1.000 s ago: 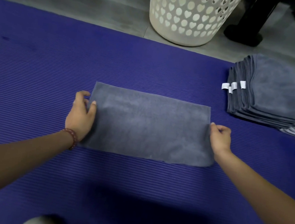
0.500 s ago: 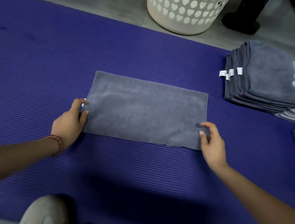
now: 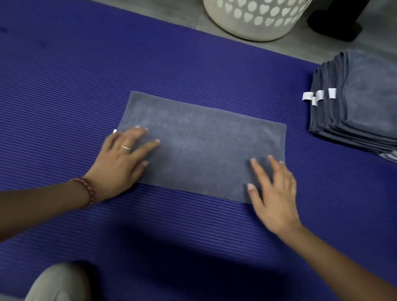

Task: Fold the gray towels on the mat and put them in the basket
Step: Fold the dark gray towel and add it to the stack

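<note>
Fingers (image 3: 147, 144) of left hand (image 3: 120, 162) and right hand (image 3: 276, 197) spread flat on gray towel (image 3: 204, 138).
Soft, light, limp; take by short-edge corners.

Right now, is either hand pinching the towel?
No, the left hand and the right hand both lie flat on the gray towel, fingers straight and spread.

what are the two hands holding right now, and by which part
Nothing is gripped: the left hand and right hand lie flat with straight fingers on the near left and right ends of the folded rectangular gray towel.
</note>
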The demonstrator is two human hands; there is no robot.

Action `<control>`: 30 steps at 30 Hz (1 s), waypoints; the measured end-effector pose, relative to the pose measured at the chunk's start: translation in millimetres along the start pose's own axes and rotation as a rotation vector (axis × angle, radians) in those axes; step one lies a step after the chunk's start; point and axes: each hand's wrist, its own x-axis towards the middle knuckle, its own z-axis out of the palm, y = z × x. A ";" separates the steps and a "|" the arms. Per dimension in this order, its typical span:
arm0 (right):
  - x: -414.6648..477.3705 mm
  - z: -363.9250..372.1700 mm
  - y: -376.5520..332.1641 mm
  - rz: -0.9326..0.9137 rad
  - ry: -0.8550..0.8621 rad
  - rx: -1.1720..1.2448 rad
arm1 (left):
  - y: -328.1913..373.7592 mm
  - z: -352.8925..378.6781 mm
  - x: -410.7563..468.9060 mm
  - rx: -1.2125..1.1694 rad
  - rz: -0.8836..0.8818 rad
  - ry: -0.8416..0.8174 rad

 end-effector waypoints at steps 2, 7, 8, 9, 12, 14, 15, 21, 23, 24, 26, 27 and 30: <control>1.7 5.8 -6.7 -0.093 -0.177 -0.065 | 1.5 8.7 0.7 0.043 0.058 -0.140; 6.9 9.0 -4.0 0.079 -0.308 -0.032 | -18.1 15.6 -1.1 0.112 0.048 -0.303; 13.4 7.0 -5.9 0.120 -0.299 -0.014 | -20.9 13.1 3.8 0.120 0.059 -0.303; 22.7 5.0 -7.0 0.146 -0.284 -0.005 | -23.7 11.8 11.2 0.121 0.070 -0.293; 60.0 -2.5 -4.2 0.127 -0.228 -0.042 | -29.8 11.7 45.1 0.079 0.042 -0.258; 88.0 -4.4 1.1 0.153 -0.240 -0.039 | -35.4 15.9 66.9 0.037 -0.080 -0.250; 99.3 -4.2 4.0 0.197 -0.253 -0.018 | -38.9 19.1 75.9 0.024 -0.132 -0.261; 102.0 -3.5 -1.9 0.379 -0.102 0.170 | -41.7 19.8 92.4 0.017 -0.317 -0.326; 84.3 -7.3 -7.4 0.441 0.000 0.267 | -33.4 16.6 87.8 0.084 -0.265 -0.261; 73.6 -8.8 -9.3 0.454 0.038 0.294 | -27.6 14.8 81.5 0.101 -0.180 -0.226; 51.7 -12.3 -8.0 0.469 0.091 0.407 | -15.3 15.9 61.0 0.101 0.022 -0.187; 42.6 -15.6 -5.4 0.505 0.095 0.502 | -8.8 18.3 48.9 0.096 0.084 -0.192; 23.8 -21.6 10.7 0.572 -0.020 0.637 | 1.9 24.2 26.6 0.069 0.088 -0.216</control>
